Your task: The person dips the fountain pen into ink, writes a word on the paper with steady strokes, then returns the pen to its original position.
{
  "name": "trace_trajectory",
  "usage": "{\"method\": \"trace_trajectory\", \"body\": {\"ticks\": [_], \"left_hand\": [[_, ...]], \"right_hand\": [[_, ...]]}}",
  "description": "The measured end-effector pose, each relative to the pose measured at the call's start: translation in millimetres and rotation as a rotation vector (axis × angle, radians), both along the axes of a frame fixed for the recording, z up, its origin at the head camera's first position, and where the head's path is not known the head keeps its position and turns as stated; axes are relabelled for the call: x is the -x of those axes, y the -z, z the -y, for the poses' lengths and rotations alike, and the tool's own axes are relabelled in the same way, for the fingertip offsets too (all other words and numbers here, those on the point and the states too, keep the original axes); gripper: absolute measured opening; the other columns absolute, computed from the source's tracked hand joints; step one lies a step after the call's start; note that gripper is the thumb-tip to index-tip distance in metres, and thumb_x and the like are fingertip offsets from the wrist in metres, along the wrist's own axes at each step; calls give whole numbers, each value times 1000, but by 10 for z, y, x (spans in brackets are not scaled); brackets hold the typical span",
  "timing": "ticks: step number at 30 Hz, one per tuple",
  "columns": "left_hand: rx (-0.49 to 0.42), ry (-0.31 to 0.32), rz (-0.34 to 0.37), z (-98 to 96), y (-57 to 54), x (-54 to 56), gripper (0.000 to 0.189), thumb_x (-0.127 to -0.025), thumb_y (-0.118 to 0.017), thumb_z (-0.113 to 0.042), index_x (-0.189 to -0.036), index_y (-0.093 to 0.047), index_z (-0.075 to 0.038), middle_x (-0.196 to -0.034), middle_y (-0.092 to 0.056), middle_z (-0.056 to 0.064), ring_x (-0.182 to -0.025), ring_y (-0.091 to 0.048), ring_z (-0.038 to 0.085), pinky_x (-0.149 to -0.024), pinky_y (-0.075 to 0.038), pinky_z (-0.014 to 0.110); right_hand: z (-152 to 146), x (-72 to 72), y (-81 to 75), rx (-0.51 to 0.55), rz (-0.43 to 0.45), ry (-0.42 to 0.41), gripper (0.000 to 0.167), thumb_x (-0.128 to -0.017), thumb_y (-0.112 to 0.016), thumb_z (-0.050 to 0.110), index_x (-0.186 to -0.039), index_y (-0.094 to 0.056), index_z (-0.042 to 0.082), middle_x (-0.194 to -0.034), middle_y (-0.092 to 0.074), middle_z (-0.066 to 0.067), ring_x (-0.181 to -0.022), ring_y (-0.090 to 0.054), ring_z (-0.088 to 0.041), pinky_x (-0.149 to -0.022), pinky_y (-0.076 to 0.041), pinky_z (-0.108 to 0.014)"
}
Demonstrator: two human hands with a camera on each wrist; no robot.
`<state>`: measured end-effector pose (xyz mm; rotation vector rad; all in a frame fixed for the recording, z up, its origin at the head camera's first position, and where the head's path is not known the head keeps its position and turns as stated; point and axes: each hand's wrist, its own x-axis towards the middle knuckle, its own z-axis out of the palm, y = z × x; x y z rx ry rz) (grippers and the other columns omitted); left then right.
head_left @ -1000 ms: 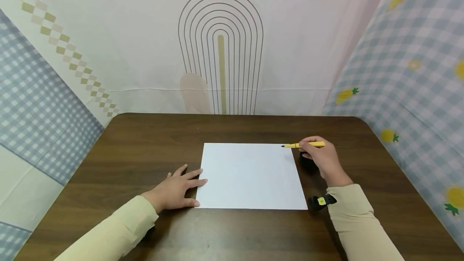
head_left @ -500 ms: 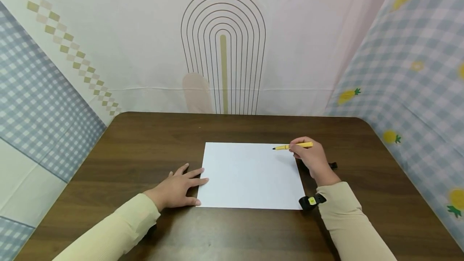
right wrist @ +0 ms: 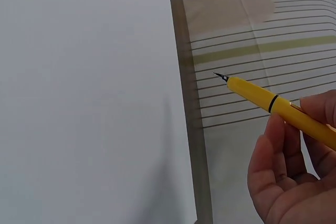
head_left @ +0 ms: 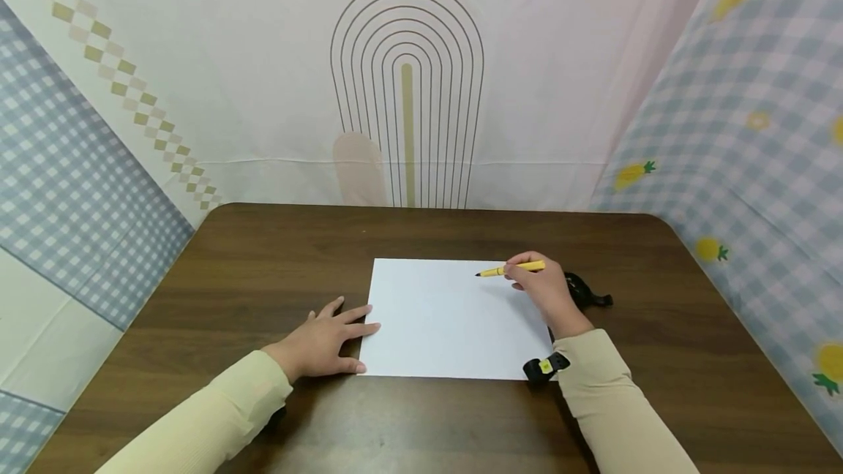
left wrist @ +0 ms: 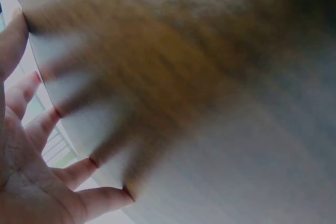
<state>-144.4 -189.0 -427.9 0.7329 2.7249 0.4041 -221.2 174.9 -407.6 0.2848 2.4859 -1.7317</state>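
A blank white sheet of paper [head_left: 435, 320] lies on the brown table. My left hand [head_left: 323, 344] rests at its left edge with fingers spread; in the left wrist view the fingertips [left wrist: 127, 196] touch the surface. My right hand [head_left: 543, 287] pinches a yellow fountain pen [head_left: 510, 269] over the upper right part of the sheet. In the right wrist view the pen [right wrist: 257, 95] shows a dark metal nib and a black ring round its barrel. Its nib hovers above the paper, pointing left, and the sheet bears no marks.
Just right of my right hand sits a glossy black object [head_left: 586, 291], partly hidden by the hand. A black wrist device [head_left: 546, 366] overlaps the paper's lower right corner. Behind the wooden table [head_left: 296, 240] hangs a white patterned cloth [head_left: 263, 93].
My right hand has moved left with the fountain pen, from the sheet's right edge to over the paper. More of the black object now shows. My left hand stays in place.
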Motion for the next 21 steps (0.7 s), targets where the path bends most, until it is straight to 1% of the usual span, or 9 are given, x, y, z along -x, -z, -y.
{"method": "trace_trajectory", "body": {"ticks": [4,8,16,21], "left_hand": [[-12,6,-1,4,-20,-7,64,-85,-71,-46,-142,-52,-25,-155,-33,4,-140,-19,51,-94,-24,79],[-14,4,5,2,-30,-9,64,-85,-70,-46,-142,-51,-25,-156,-33,4,-140,-18,51,-95,-24,78],[-10,-6,13,-11,-44,-16,64,-85,-71,-46,-142,-51,-25,-155,-33,4,-140,-19,51,-95,-24,78],[-12,-4,9,-10,-47,-15,64,-85,-71,-45,-142,-52,-25,-155,-33,4,-140,-19,51,-95,-24,78]], "right_hand": [[85,7,21,2,11,-6,22,-93,-63,19,-107,-63,2,-112,-63,-16,-105,-60,-31,-87,-53,-33],[172,9,37,16,18,-7,20,-93,-64,18,-105,-63,2,-112,-63,-16,-104,-60,-30,-88,-52,-34],[282,3,60,21,1,-28,18,-92,-64,17,-103,-64,2,-110,-64,-16,-101,-61,-29,-84,-53,-31],[359,1,68,4,-17,-39,15,-91,-65,15,-100,-66,3,-107,-65,-14,-98,-62,-28,-80,-53,-29]]}}
